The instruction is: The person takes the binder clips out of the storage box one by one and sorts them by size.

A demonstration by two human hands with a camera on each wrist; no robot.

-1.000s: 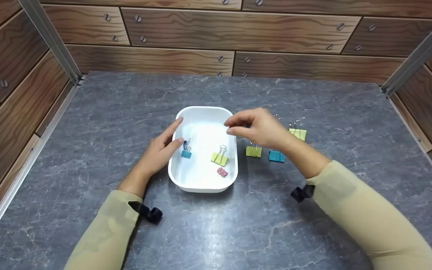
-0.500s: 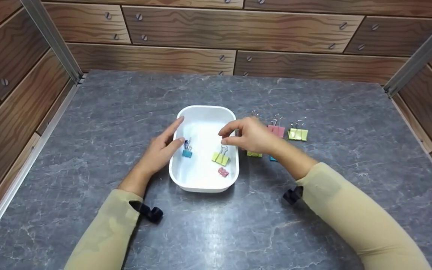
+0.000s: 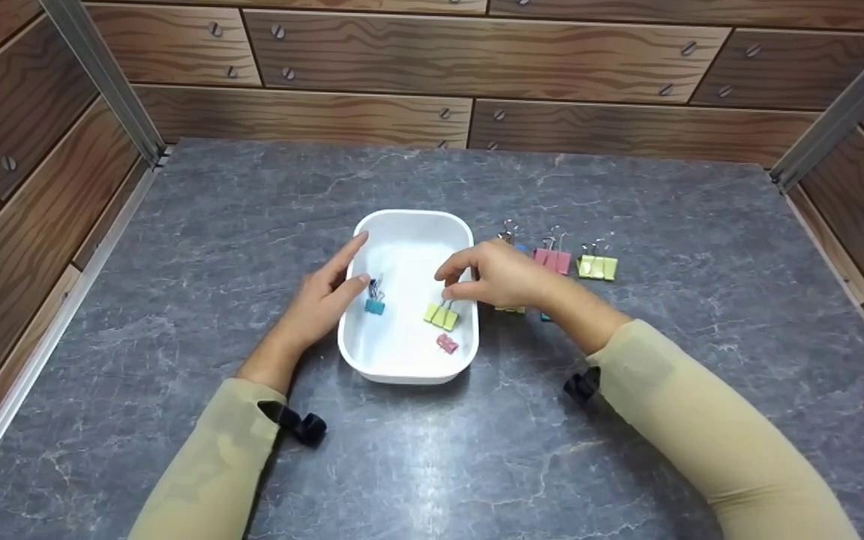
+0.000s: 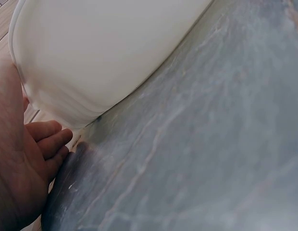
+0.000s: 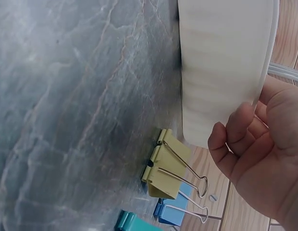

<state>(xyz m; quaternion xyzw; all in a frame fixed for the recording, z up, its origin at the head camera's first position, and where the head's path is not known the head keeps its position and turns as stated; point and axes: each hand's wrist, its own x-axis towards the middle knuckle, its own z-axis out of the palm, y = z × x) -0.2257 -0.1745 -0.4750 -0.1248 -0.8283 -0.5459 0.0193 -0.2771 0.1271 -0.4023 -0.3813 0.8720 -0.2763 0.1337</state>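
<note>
My left hand (image 3: pixel 319 300) rests at the left side of a white plastic tub (image 3: pixel 409 370), thumb and index finger over its rim. My right hand (image 3: pixel 503 274) reaches over the right rim, fingers bent. Its thumb and index finger overlap the wire handles of a yellow-green binder clip (image 3: pixel 442 316) lying inside; I cannot tell whether they pinch it. A small pink clip (image 3: pixel 447 343) lies just below that one, and a small teal binder clip (image 3: pixel 375 307) lies by the left wall. In the right wrist view, the tub wall hides the thumb and fingertips.
Right of the tub, several binder clips stand on the grey marbled table (image 3: pixel 432 465): a pink one (image 3: pixel 552 260), a yellow-green one (image 3: pixel 598 268), and others partly hidden by my right arm. A blue clip (image 5: pixel 173 209) shows in the right wrist view. Wood-patterned panels (image 3: pixel 477 56) enclose the table.
My right hand has moved left and down over the tub, to the handles of the yellow-green binder clip. The left hand has stayed at the rim.
</note>
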